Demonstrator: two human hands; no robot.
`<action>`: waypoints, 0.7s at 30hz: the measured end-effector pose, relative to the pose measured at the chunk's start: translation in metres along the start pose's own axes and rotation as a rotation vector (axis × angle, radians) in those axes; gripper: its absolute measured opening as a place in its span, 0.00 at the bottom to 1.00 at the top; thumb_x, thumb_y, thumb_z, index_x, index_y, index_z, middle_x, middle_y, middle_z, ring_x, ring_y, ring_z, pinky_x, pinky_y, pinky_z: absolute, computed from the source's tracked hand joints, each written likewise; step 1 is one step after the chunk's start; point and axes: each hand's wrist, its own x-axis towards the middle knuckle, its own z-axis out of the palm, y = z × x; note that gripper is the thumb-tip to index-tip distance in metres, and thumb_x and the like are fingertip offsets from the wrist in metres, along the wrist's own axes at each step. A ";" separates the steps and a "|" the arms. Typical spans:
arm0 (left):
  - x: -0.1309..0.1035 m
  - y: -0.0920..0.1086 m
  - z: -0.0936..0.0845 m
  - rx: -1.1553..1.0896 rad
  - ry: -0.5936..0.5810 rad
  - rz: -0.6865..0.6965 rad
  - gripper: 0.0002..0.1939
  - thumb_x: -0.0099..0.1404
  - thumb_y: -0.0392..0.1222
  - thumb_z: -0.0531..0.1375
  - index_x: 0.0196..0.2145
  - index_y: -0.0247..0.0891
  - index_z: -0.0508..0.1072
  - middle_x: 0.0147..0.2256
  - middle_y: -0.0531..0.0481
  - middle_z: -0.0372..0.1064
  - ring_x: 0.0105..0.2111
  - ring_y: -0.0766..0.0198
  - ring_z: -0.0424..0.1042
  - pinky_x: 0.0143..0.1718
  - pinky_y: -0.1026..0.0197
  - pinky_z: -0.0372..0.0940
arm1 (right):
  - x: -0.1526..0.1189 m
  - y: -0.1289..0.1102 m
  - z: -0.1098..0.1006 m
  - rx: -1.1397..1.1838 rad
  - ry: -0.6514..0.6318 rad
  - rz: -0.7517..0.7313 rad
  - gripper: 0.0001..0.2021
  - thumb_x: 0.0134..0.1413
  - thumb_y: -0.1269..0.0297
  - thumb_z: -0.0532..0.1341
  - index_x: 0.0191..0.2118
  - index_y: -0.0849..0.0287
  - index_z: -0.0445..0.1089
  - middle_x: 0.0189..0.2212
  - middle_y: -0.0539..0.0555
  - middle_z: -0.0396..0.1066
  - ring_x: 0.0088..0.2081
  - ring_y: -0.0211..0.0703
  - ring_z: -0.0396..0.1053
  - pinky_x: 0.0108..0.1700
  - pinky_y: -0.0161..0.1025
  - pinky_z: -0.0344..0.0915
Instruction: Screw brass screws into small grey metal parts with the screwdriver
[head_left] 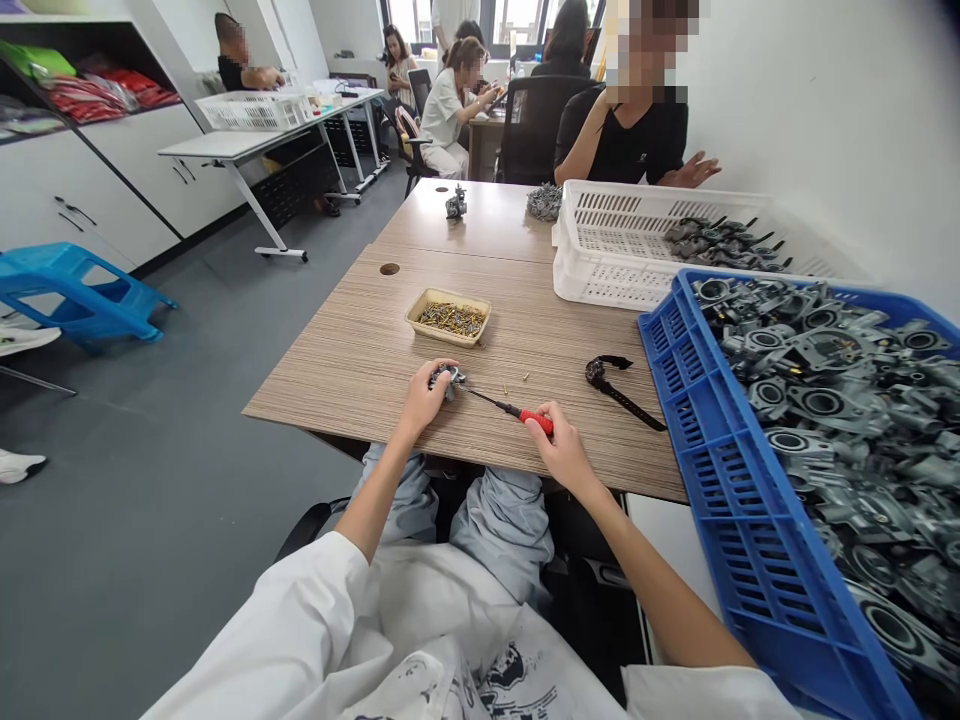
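My left hand (424,398) is closed around a small grey metal casting (450,380), held low over the front of the wood-grain table (337,350). The fingers cover part of the casting. In my right hand (559,440) is a screwdriver (534,418) with a red and black handle. Its thin dark shaft points left, and the tip meets or nearly meets the casting's right side; I cannot tell which. Just beyond my left hand stands a cream tray (420,335) full of small brass and silver screws. Two small brass pieces (526,377) lie loose near the shaft.
A black wristwatch (622,390) lies right of the screwdriver. Close on my right, a blue crate (705,440) is heaped with metal castings. Behind it stands a white crate (600,280) with more parts. Across the table sits a person in black (652,140).
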 end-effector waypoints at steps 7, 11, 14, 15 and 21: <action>0.000 0.001 0.000 -0.006 0.003 0.008 0.17 0.72 0.42 0.53 0.48 0.39 0.80 0.46 0.45 0.79 0.47 0.55 0.75 0.55 0.53 0.68 | 0.000 0.001 0.000 -0.004 0.005 0.000 0.14 0.69 0.47 0.56 0.42 0.52 0.63 0.25 0.46 0.64 0.26 0.45 0.64 0.30 0.39 0.56; 0.000 0.001 0.000 -0.014 0.001 0.002 0.17 0.72 0.43 0.53 0.48 0.39 0.80 0.47 0.45 0.79 0.48 0.55 0.75 0.55 0.53 0.67 | 0.000 0.002 0.001 0.005 0.004 -0.006 0.14 0.69 0.47 0.56 0.42 0.53 0.63 0.25 0.47 0.65 0.27 0.45 0.64 0.31 0.39 0.56; 0.000 0.001 0.000 -0.014 0.001 0.001 0.17 0.72 0.42 0.53 0.48 0.39 0.80 0.47 0.45 0.79 0.48 0.55 0.75 0.56 0.53 0.67 | 0.000 0.002 0.001 0.004 0.003 -0.008 0.14 0.69 0.47 0.56 0.42 0.52 0.62 0.26 0.47 0.65 0.27 0.45 0.65 0.31 0.39 0.56; 0.000 0.001 0.001 -0.012 0.001 0.000 0.17 0.72 0.42 0.53 0.48 0.39 0.80 0.47 0.45 0.79 0.48 0.55 0.75 0.56 0.53 0.67 | 0.001 0.002 0.001 0.003 0.004 -0.008 0.14 0.69 0.47 0.56 0.42 0.52 0.62 0.26 0.47 0.65 0.27 0.45 0.65 0.31 0.39 0.56; 0.000 0.000 0.001 -0.011 -0.002 0.001 0.17 0.72 0.42 0.53 0.49 0.39 0.80 0.47 0.45 0.79 0.49 0.55 0.75 0.56 0.53 0.67 | 0.000 0.001 0.000 0.007 0.000 -0.008 0.14 0.69 0.47 0.56 0.42 0.53 0.62 0.27 0.48 0.66 0.27 0.45 0.65 0.31 0.39 0.56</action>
